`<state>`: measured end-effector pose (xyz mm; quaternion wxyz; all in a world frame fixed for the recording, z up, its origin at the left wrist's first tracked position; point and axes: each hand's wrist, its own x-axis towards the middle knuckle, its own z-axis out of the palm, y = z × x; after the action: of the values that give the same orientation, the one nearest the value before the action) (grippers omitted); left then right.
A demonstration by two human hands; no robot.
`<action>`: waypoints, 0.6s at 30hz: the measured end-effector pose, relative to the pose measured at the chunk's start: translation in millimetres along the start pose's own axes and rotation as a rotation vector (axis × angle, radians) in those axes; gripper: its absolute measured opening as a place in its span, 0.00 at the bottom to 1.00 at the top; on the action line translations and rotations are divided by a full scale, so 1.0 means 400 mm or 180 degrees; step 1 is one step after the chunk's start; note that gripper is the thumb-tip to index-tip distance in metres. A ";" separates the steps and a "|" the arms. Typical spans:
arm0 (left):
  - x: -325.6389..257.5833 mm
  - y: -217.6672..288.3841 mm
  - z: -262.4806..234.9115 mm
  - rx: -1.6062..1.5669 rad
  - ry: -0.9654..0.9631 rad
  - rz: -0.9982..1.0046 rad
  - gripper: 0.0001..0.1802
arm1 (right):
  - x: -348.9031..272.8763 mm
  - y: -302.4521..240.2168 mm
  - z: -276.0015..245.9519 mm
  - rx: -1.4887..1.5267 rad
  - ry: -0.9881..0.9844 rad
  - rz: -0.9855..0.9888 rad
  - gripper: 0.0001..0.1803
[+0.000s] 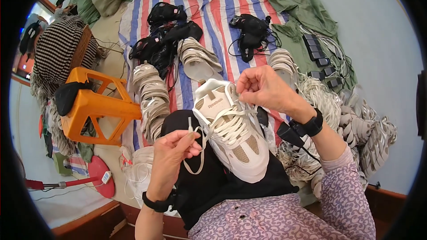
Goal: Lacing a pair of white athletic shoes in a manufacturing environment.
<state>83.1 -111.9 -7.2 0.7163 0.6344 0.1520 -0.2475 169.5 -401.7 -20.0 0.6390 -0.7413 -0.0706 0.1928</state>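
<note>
A striped mat [222, 13] covers the floor, an orange stool [95, 106] tipped beside it. On the person's lap rests a white sneaker [231, 131]. The right hand [262, 89] pinches its lace [227, 124] near the tongue; left hand [171, 158] fingers grip the lace's tip.

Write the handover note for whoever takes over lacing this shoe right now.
Left hand: pinches the free lace end, tip pointing up.
Right hand: pinches the lace at the top eyelets beside the tongue.
White and beige sneaker: lies on the lap on a black cloth, toe toward the wearer.
Done: lower rows crossed.
Left: thread the top eyelets, even out the lace.
Unlaced uppers are piled on the striped mat.
</note>
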 end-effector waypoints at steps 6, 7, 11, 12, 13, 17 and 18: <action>0.025 -0.003 0.027 0.0609 0.0100 0.0339 0.11 | 0.024 -0.038 -0.011 -0.0476 -0.0144 -0.0004 0.05; 0.025 -0.005 0.029 0.0746 0.0101 0.0452 0.12 | 0.028 -0.043 -0.011 -0.0467 -0.0195 0.0218 0.05; 0.031 -0.011 0.044 0.0671 0.0097 0.0528 0.12 | 0.022 -0.053 0.029 -0.1050 -0.0101 -0.0365 0.05; 0.033 -0.010 0.047 0.0632 0.0152 0.0492 0.12 | 0.015 -0.059 0.035 -0.1277 0.0017 -0.0574 0.04; 0.034 -0.009 0.050 0.0621 0.0267 0.0355 0.12 | 0.008 -0.064 0.042 -0.1495 0.0141 -0.0779 0.04; 0.037 -0.009 0.056 0.0880 0.0230 0.0469 0.13 | -0.008 -0.077 0.063 -0.2487 0.0363 -0.1870 0.05; 0.041 -0.012 0.055 0.0812 0.0185 0.0465 0.13 | -0.002 -0.073 0.074 -0.2415 0.0182 -0.1959 0.05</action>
<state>92.1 -136.3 -16.7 0.6414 0.7365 0.0934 -0.1936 161.6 -369.6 5.4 0.3529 -0.8716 -0.3341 -0.0648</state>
